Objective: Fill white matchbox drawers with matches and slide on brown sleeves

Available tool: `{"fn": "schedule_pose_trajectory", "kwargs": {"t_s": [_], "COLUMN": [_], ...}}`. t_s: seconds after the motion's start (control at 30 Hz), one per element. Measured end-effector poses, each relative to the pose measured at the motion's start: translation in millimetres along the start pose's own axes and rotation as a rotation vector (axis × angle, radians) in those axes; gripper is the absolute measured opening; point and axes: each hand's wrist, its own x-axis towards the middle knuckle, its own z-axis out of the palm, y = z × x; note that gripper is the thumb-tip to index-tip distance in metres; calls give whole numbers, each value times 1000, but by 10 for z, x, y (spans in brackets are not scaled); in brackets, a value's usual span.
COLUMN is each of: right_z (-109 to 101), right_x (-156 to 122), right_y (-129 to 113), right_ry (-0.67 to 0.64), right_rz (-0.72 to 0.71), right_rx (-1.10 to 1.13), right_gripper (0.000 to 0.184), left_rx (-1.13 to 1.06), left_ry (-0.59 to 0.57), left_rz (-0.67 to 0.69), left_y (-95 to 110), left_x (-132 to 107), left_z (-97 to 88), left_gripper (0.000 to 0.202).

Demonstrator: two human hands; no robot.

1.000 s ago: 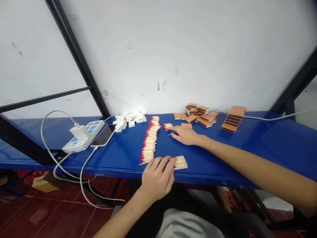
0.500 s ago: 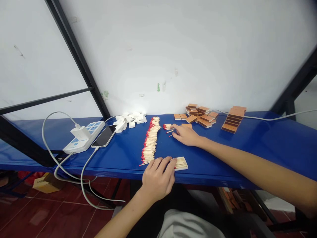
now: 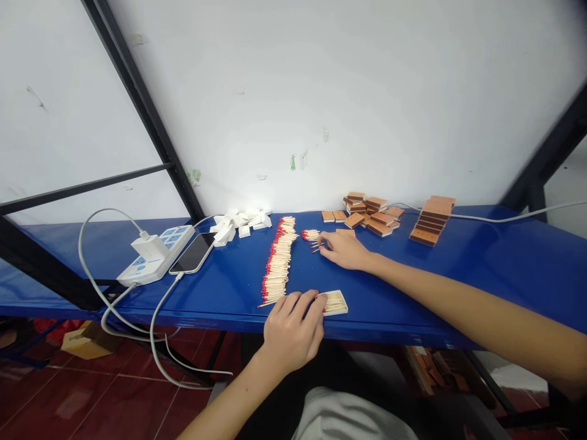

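My left hand point(image 3: 293, 327) rests at the near edge of the blue table point(image 3: 458, 281), its fingers curled on the left end of a small open tray of matches point(image 3: 334, 302). My right hand point(image 3: 343, 249) lies further back, fingertips pinching at a few loose matches point(image 3: 315, 245) beside a small bunch of matches point(image 3: 310, 233). A long row of red-tipped matches point(image 3: 279, 259) runs between both hands on the left.
Brown matchbox sleeves lie in a pile point(image 3: 371, 214) and a leaning stack point(image 3: 431, 220) at the back right. White inner trays point(image 3: 238, 222) are heaped at the back. A phone point(image 3: 192, 253), a power strip point(image 3: 153, 254) and cables point(image 3: 156, 318) sit at the left.
My right hand has gathered the few loose matches a little closer together near the small bunch. My left hand stays on the tray.
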Motion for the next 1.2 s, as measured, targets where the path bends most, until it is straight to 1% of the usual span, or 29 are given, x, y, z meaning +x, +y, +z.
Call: {"fn": "schedule_pose_trajectory", "kwargs": {"t_s": [0.1,0.27,0.4,0.53,0.63,0.73,0.93,1.07,1.2], "right_z": [15,86,134,120,87,59,24,13,27], "right_x": [14,88,136,121,88,64,50,41,38], "right_y": [34,160,225,207,164,128,108,112,113], "right_ry": [8,28,47,50,45,10,-22,-48,-25], "right_rz": [-11,-7,5,14,29,25,-2,-49,-4], "right_rx": [27,150,182,173,145,129,150,190,179], "right_gripper": [13,18,17,17,24,27,27,26,24], "left_rx": [1,3,2,0,-2,5,14,13,5], "left_ry": [3,-5,-6,-4,-3,3,2,1,0], "left_rz": [4,-1,-1,-1,-3,1,-8,-3,-6], "left_y": [-3,-6,-8,-10,-9,-2,10,8,10], "left_x": [0,1,-1,-4,-3,4,15,9,4], "left_z": [6,11,7,5,5,1,-6,-3,-5], "left_gripper": [31,31,31,31,31,32,31,31,31]}}
